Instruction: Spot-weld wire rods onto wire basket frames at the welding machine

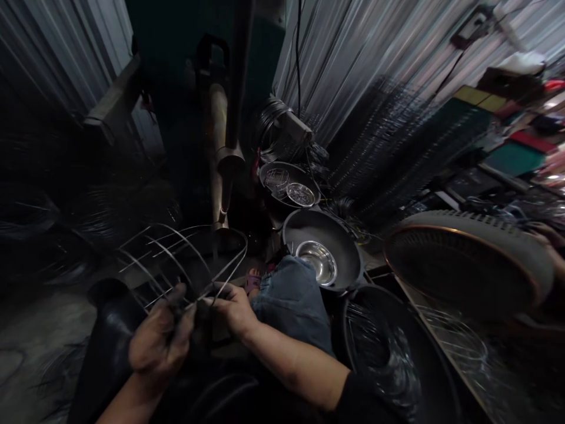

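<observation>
Both hands meet low in the middle of the view, closed on the near edge of a thin, curved frame of bare steel wire. The left hand is curled, its darkened fingers pinched around the wires where they bunch together; the right hand sits just beside it, fingers folded over the same bundle, the forearm running back toward the lower right. From the hands, the wire frame arcs up and away in several ribs toward a vertical copper-coloured machine rod, whose lower tip stands just above the frame's far side. A knee in blue denim lies right of the hands. Beyond it sits a wide dark metal pan holding a small shiny steel bowl, and farther back a second dark pan carries 2 small wire pieces. At the right, a large round grey fan guard rests tilted, with more loose wire rings heaped below it. Corrugated metal sheeting forms the wall behind.
</observation>
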Action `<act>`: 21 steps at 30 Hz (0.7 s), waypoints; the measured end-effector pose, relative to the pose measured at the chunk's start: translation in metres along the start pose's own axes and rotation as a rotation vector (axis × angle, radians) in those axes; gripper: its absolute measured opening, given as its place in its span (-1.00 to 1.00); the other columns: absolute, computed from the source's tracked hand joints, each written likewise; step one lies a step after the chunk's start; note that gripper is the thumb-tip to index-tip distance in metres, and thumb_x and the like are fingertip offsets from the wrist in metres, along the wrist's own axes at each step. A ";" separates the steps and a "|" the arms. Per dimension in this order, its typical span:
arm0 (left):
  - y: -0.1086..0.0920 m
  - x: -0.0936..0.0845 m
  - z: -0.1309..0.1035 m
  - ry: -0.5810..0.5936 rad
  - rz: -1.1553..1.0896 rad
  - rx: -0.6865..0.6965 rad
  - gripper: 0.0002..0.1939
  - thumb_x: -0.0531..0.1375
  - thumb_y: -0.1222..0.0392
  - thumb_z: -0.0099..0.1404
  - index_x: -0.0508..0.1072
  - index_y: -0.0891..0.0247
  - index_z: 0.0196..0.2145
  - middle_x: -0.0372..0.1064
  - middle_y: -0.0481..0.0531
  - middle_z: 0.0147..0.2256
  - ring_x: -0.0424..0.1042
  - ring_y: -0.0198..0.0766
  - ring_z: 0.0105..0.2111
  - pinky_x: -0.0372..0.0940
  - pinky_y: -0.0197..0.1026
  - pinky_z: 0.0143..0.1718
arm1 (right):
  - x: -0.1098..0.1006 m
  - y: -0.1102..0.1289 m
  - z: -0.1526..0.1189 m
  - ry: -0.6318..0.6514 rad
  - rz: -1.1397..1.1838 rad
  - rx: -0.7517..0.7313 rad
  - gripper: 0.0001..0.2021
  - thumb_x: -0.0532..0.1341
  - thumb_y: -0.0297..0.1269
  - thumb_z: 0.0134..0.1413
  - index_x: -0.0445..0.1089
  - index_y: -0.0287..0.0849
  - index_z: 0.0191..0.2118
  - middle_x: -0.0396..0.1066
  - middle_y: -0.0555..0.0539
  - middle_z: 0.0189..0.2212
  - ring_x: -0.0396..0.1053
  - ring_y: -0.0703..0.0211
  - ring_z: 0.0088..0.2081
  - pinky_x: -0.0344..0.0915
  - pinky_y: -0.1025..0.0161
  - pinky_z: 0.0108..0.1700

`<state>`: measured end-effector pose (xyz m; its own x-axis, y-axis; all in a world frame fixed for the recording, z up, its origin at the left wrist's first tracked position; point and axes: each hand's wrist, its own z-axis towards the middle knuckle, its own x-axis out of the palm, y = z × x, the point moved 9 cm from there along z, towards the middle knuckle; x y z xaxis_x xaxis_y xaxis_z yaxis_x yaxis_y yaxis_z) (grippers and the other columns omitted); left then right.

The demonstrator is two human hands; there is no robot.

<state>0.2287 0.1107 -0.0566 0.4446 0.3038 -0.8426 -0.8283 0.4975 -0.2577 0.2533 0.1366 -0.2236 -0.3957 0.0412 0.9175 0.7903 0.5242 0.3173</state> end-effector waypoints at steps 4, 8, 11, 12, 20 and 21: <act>-0.056 0.023 -0.019 0.178 0.292 0.590 -0.28 0.10 0.44 0.28 -0.09 0.49 0.33 0.43 0.14 -0.31 0.33 -0.29 -0.45 0.12 -0.15 -0.29 | -0.003 -0.022 -0.004 -0.001 0.067 0.123 -0.34 0.42 -0.17 -0.63 0.30 -0.56 -0.30 0.26 -0.17 -0.32 0.20 0.47 -0.38 0.18 0.60 -0.33; -0.057 0.031 -0.025 0.193 0.246 0.548 -0.45 0.13 0.42 0.26 0.17 0.40 0.20 0.44 0.10 -0.27 0.39 -0.30 -0.40 0.09 -0.14 -0.24 | -0.011 -0.032 0.004 0.019 0.093 0.179 -0.31 0.41 -0.19 -0.68 0.28 -0.53 -0.28 0.27 -0.18 -0.31 0.23 0.40 -0.38 0.20 0.54 -0.34; -0.026 0.019 -0.007 0.083 0.118 0.088 -0.80 0.14 0.24 0.33 0.44 0.28 -0.10 0.44 0.02 -0.25 0.43 -0.33 -0.32 0.20 -0.24 -0.25 | -0.037 -0.033 0.007 -0.110 0.082 0.197 -0.28 0.38 -0.23 -0.73 0.25 -0.54 -0.25 0.27 -0.17 -0.33 0.26 0.34 -0.39 0.21 0.50 -0.35; -0.006 0.009 -0.003 -0.014 0.048 -0.182 -0.78 0.18 0.14 0.31 0.48 0.26 -0.12 0.44 0.01 -0.28 0.42 -0.34 -0.34 0.23 -0.29 -0.31 | -0.047 -0.033 0.006 -0.148 0.055 0.193 -0.28 0.37 -0.23 -0.72 0.25 -0.54 -0.25 0.26 -0.17 -0.34 0.26 0.32 -0.41 0.20 0.49 -0.37; 0.068 0.009 0.006 -0.286 -0.694 -1.116 -0.50 0.37 -0.04 -0.03 0.48 0.23 -0.14 -0.03 -0.09 -0.64 0.12 -0.42 -0.61 0.06 -0.43 -0.64 | -0.096 -0.038 0.002 -0.261 -0.090 0.226 -0.27 0.35 -0.11 -0.71 0.25 -0.53 -0.29 0.24 -0.14 -0.44 0.20 0.35 -0.50 0.09 0.50 -0.48; 0.074 0.010 0.001 -0.280 -0.718 -1.174 -0.59 0.34 -0.01 0.03 0.46 0.27 -0.21 -0.08 -0.08 -0.65 0.17 -0.37 -0.59 0.07 -0.42 -0.65 | -0.098 -0.038 0.004 -0.263 -0.109 0.227 -0.27 0.35 -0.09 -0.72 0.24 -0.53 -0.30 0.24 -0.15 -0.44 0.20 0.36 -0.50 0.08 0.51 -0.48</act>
<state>0.1716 0.1512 -0.0835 0.8240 0.4953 -0.2752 -0.1305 -0.3067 -0.9428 0.2601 0.1156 -0.3266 -0.6019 0.1763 0.7789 0.6245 0.7117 0.3216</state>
